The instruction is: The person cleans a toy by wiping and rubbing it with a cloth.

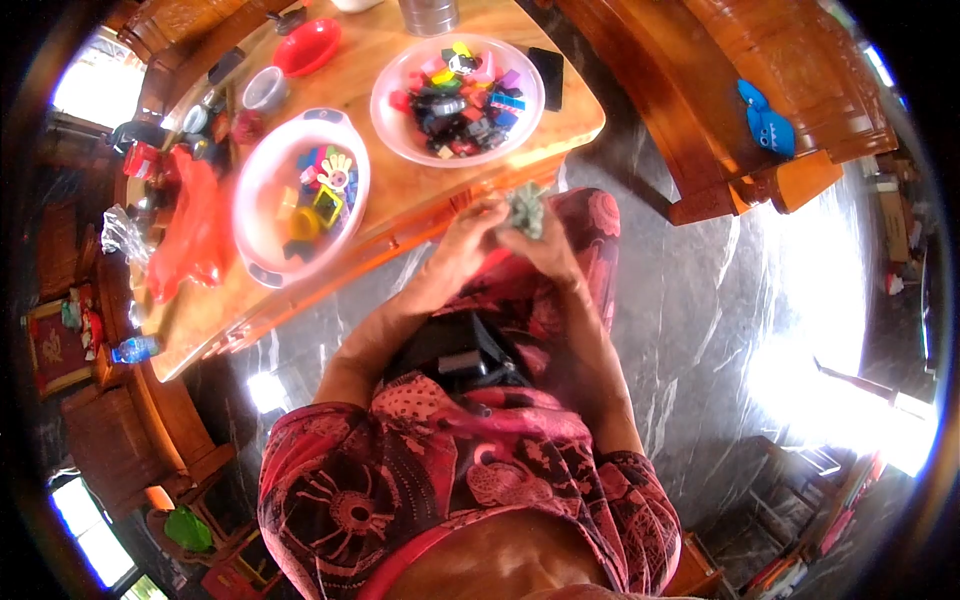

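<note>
A small grey-green lumpy thing (526, 208) is held up in front of my knees, just off the table's near edge; its kind I cannot make out. My left hand (474, 228) grips it from the left with curled fingers. From the right and below, my right hand (545, 246) closes on it too. Beyond my hands, a round pale basin (385, 125) holds many small coloured and black toy pieces. To the left, an oval white tub (250, 215) with handles contains yellow, blue and other toy pieces, with a pale hand-shaped piece on top.
On the wooden table (395, 205) are a red bowl (308, 48), a small clear bowl (265, 90), a red plastic bag (185, 235), a metal can (430, 17) and a dark flat object (547, 78). A wooden bench (690, 110) bearing a blue toy (768, 125) stands at right.
</note>
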Tool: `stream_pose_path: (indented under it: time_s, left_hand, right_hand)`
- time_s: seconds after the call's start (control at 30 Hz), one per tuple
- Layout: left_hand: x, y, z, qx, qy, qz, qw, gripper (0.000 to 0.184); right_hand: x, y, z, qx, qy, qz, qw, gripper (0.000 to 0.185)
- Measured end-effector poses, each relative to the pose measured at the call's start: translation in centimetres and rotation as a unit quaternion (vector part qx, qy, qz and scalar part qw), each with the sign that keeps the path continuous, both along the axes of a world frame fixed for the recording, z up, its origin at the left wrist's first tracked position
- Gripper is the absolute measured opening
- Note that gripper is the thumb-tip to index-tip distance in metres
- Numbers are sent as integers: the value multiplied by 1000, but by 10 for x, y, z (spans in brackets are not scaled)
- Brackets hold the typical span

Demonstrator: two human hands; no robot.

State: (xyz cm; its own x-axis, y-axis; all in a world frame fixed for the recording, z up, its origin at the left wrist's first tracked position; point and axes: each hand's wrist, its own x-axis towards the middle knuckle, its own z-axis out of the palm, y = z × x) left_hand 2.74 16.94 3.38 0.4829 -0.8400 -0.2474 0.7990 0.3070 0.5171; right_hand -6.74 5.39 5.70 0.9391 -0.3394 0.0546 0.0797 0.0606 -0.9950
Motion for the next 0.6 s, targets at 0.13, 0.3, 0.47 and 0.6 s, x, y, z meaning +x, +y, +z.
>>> stream_pose_path:
  time_s: [0.13,0.3,0.47,0.6]
  left_hand:
    - [0,1,-5,42,-4,3,999,17]
    - [-1,-1,6,42,24,-9,999,25]
    - [-2,-1,-4,18,-1,-4,1000,22]
    - [1,-4,-10,62,-74,-38,995,21]
  right_hand:
    - [0,3,-4,-27,20,-13,999,60]
    - [4,4,-6,-33,-13,-60,998,56]
    - [2,-1,-2,53,-8,-107,993,39]
    - [3,-2,13,151,34,-166,974,20]
